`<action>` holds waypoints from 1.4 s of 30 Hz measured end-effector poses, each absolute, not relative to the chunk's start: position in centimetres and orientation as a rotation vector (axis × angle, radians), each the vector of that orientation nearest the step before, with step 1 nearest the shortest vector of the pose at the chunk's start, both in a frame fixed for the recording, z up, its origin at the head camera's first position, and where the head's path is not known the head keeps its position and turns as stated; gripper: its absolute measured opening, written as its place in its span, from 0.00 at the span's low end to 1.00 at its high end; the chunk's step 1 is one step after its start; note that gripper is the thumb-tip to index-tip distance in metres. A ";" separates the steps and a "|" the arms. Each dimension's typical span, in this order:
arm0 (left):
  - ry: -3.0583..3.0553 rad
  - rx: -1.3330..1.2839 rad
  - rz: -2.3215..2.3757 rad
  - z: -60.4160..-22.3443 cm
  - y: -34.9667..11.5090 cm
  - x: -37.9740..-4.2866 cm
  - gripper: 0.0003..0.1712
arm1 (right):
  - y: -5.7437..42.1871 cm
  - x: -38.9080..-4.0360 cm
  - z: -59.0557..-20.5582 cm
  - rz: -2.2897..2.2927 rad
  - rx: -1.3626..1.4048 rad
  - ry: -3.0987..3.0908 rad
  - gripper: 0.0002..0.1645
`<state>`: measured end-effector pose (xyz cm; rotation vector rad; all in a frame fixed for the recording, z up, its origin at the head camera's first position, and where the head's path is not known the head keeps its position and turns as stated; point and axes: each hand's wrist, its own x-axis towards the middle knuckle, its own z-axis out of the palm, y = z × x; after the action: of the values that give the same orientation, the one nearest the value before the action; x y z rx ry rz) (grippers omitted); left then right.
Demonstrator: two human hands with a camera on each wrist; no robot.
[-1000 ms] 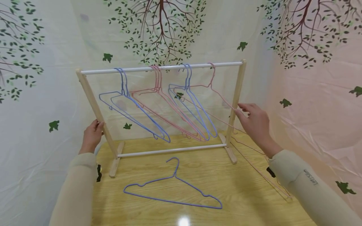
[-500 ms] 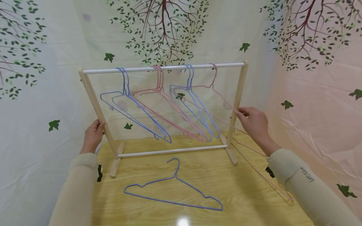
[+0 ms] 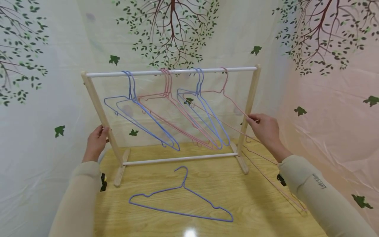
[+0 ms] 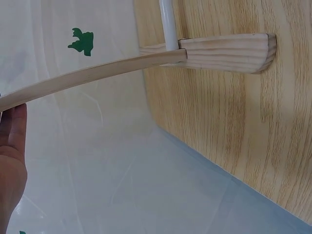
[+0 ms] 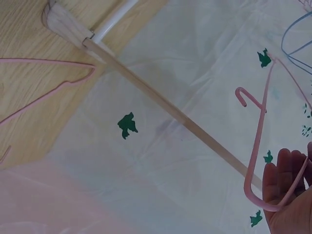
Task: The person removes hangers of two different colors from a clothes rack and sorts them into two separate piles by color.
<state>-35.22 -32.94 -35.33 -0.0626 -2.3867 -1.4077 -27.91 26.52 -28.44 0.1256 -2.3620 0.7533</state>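
A small wooden clothes rack with a white top rail (image 3: pixel 102 74) stands on the table. My left hand (image 3: pixel 96 141) grips its left post (image 3: pixel 99 108), thumb in front; the left wrist view shows the fingers against that post. With thumb and fingertips, my right hand (image 3: pixel 266 130) pinches the shoulder end of the rightmost pink hanger (image 3: pixel 234 101), beside the right post (image 3: pixel 251 95). That hanger's hook stays over the rail. Further left hang two blue hangers (image 3: pixel 202 102), several pink hangers (image 3: pixel 182 112) and two more blue hangers (image 3: pixel 154 117).
A violet-blue hanger (image 3: pixel 165 190) lies flat on the table (image 3: pixel 251 204) before the rack. Pink hangers (image 3: pixel 267 179) lie at the table's right edge, partly behind my right arm. A pale cloth with printed trees and leaves (image 3: pixel 68 49) surrounds the table.
The fingers of my right hand have closed with the thumb at the pink hanger's end, and the hand has dropped slightly. My left hand stays on the post. The view has shifted slightly.
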 end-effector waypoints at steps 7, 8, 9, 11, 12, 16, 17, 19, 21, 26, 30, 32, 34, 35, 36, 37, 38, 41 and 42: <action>-2.329 -0.052 -1.488 -35.8 -32.8 -35.5 0.35 | 26.5 -28.1 -28.7 0.780 0.154 -2.319 0.15; -2.314 -0.047 -1.517 -35.9 -32.8 -35.6 0.35 | 26.5 -28.1 -28.8 0.787 0.157 -2.313 0.15; -2.299 -0.040 -1.541 -36.0 -32.8 -35.6 0.35 | 26.5 -28.1 -28.8 0.793 0.160 -2.307 0.15; -2.269 -0.031 -1.582 -36.2 -32.9 -35.6 0.35 | 26.5 -28.1 -28.9 0.798 0.164 -2.297 0.15; -2.259 -0.033 -1.589 -36.2 -32.9 -35.7 0.35 | 26.5 -28.1 -28.9 0.795 0.166 -2.294 0.14; -2.232 -0.051 -1.598 -36.5 -33.0 -35.5 0.35 | 26.5 -28.3 -28.9 0.778 0.185 -2.299 0.14; -2.230 -0.057 -1.598 -36.5 -33.1 -35.5 0.35 | 26.5 -28.3 -28.9 0.773 0.189 -2.304 0.15; -2.229 -0.061 -1.603 -36.6 -33.2 -35.5 0.35 | 26.6 -28.3 -28.8 0.786 0.193 -2.307 0.14; -2.236 -0.059 -1.601 -36.6 -33.2 -35.5 0.35 | 26.6 -28.3 -28.8 0.796 0.191 -2.298 0.14; -2.226 -0.054 -1.607 -36.5 -33.2 -35.6 0.33 | 26.8 -28.4 -28.7 0.819 0.170 -2.231 0.12; -2.217 -0.064 -1.626 -36.4 -33.1 -35.6 0.33 | 27.2 -28.4 -28.7 0.810 0.169 -2.182 0.11; -2.230 -0.067 -1.623 -36.0 -32.8 -35.2 0.32 | 27.4 -28.3 -28.7 0.797 0.171 -2.165 0.11; -2.246 -0.066 -1.611 -35.9 -32.7 -35.1 0.33 | 27.6 -28.1 -28.8 0.789 0.171 -2.146 0.11; -2.254 -0.065 -1.601 -35.9 -32.6 -35.1 0.34 | 27.7 -28.0 -28.8 0.790 0.169 -2.136 0.11; -2.263 -0.060 -1.593 -35.9 -32.6 -35.1 0.34 | 27.8 -27.9 -28.9 0.790 0.167 -2.126 0.11; -2.271 -0.056 -1.584 -35.9 -32.6 -35.0 0.34 | 27.9 -27.7 -28.9 0.793 0.167 -2.114 0.10; -2.270 -0.054 -1.582 -36.2 -32.8 -35.3 0.35 | 28.0 -27.6 -29.0 0.795 0.167 -2.102 0.10; -2.269 -0.047 -1.577 -36.2 -32.8 -35.3 0.35 | 28.4 -27.3 -29.2 0.814 0.173 -2.066 0.09; -2.268 -0.047 -1.579 -36.2 -32.8 -35.3 0.35 | 28.5 -27.2 -29.3 0.821 0.175 -2.054 0.09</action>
<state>-35.29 -32.79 -36.23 -0.0474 -2.2679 -1.5792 -27.20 28.47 -29.31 0.1746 -2.0543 0.8212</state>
